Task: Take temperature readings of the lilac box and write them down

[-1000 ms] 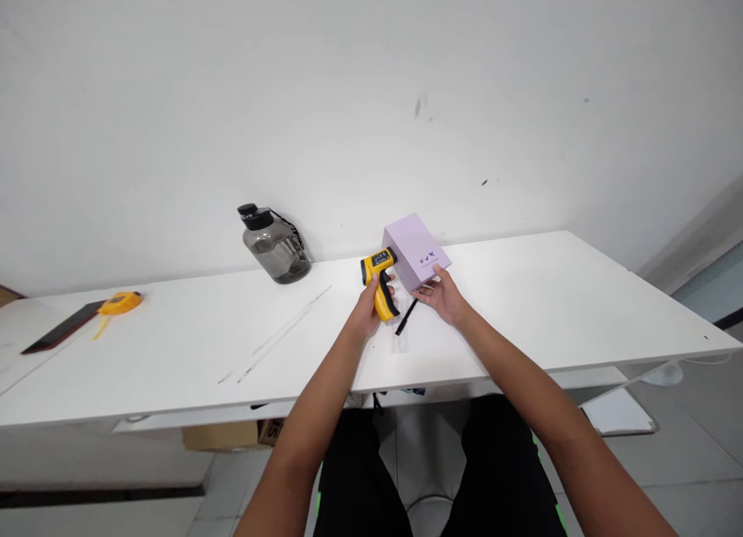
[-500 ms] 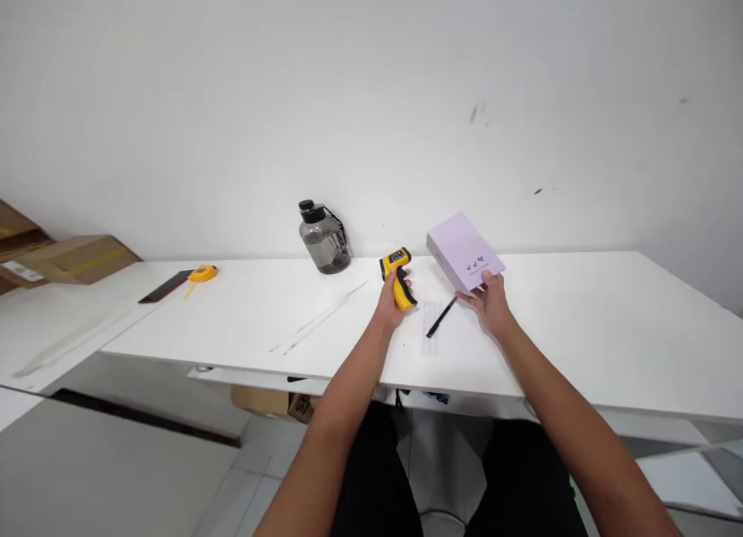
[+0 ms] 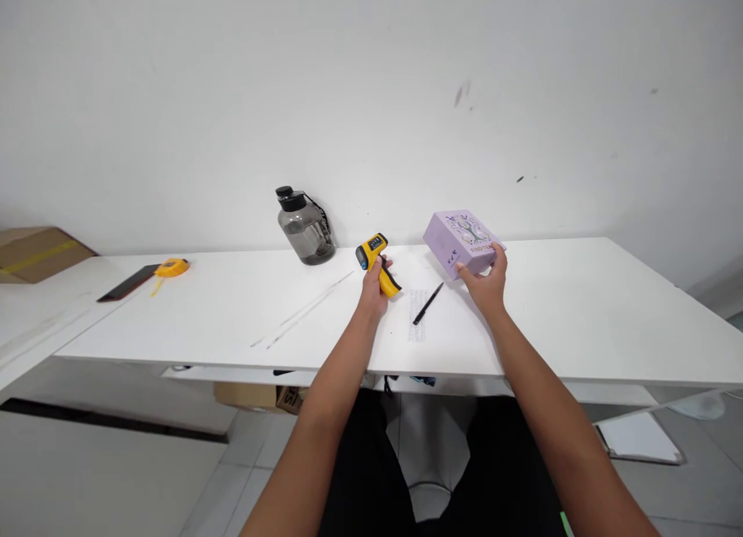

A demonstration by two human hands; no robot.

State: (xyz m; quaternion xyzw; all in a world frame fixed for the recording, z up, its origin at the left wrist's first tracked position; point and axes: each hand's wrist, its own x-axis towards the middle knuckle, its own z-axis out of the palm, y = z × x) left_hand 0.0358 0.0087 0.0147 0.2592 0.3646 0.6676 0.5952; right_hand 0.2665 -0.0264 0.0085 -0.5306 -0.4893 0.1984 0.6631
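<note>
My left hand (image 3: 374,288) is closed around the handle of a yellow and black infrared thermometer (image 3: 390,282), its small display facing up. In my right hand (image 3: 487,284) is a purple box (image 3: 450,249), gripped at its near right end and tilted. A colourful printed pattern with lettering shows on the box's upper face. Between the hands, a black pen (image 3: 428,304) lies across a sheet of paper (image 3: 413,337) with rows of writing. The paper's edges are hard to make out against the white table.
A dark water jug (image 3: 306,229) stands against the wall. Further left lie a yellow tape measure (image 3: 172,268) and a dark flat case (image 3: 128,283). A cardboard box (image 3: 40,252) is at the far left. The white table (image 3: 557,312) ends in a front edge before my legs.
My right hand has turned the purple box, so a different, patterned face now shows on top. The thermometer in my left hand has tilted a little. The whole view has shifted slightly.
</note>
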